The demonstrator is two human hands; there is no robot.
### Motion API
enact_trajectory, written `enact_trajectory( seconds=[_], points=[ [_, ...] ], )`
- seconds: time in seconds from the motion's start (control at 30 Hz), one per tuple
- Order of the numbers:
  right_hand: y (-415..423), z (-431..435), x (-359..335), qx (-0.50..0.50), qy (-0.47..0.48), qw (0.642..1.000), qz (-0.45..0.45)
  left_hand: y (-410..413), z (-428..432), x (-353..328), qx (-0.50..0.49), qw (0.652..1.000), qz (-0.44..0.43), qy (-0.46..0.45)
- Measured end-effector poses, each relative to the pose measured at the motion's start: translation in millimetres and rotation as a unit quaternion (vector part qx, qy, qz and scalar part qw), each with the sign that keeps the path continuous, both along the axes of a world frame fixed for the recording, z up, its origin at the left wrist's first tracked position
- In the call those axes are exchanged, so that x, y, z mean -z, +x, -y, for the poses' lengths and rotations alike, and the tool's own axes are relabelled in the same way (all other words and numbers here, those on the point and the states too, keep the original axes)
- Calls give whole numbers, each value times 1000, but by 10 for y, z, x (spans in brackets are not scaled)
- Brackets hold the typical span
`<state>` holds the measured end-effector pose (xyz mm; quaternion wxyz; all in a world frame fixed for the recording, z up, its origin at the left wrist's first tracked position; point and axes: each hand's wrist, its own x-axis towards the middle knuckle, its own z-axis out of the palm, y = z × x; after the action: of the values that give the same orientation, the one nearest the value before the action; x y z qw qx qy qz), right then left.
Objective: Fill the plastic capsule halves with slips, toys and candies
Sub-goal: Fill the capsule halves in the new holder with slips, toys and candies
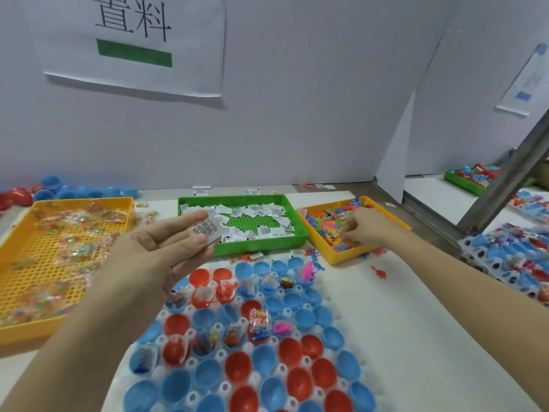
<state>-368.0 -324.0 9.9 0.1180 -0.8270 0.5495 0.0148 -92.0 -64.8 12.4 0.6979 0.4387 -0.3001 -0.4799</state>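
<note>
My left hand (160,251) is raised above the table and pinches a few white paper slips (208,228) between thumb and fingers. My right hand (361,226) reaches into the yellow tray of small plastic toys (395,226), its fingers curled down among the toys (329,230); whether it holds one is hidden. Below lies a white holder (350,346) with many red and blue capsule halves (237,364). Several halves in the far rows hold slips, toys or candy packets (258,319). The near rows of halves show nothing inside.
A green tray (267,246) of white slips stands in the middle, a large yellow tray (17,325) of clear candy packets at the left. Loose capsule halves (53,188) lie by the back wall. Another filled holder (511,257) and a metal post (505,179) are at the right.
</note>
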Motion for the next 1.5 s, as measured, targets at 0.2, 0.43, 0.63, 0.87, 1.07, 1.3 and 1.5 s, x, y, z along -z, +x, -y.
enact_trajectory(
  seconds=[0.2, 0.43, 0.63, 0.87, 1.07, 1.3, 1.5],
  points=[
    [223, -321, -263, 56, -125, 920, 367, -150, -37, -163, -37, 999, 25, -1],
    [910, -1627, -585, -166, 179, 770, 590, -213, -55, -219, -36, 999, 4, -3],
    [1128, -1827, -586, -173, 181, 810, 529, -244, -84, -249, -44, 999, 2, 3],
    [1188, -1750, -507, -115, 246, 808, 523, -213, -118, -289, -21, 1000, 1, -6],
    [1165, -1766, -546, -122, 210, 808, 537, -162, -160, -312, 2, 999, 23, -28],
    [1192, -1831, -529, -101, 251, 764, 585, -305, -111, -254, -64, 992, 100, -49],
    [1102, -1848, -476, -96, 208, 789, 569, -511, -104, -164, -125, 964, 227, -53]
  ],
)
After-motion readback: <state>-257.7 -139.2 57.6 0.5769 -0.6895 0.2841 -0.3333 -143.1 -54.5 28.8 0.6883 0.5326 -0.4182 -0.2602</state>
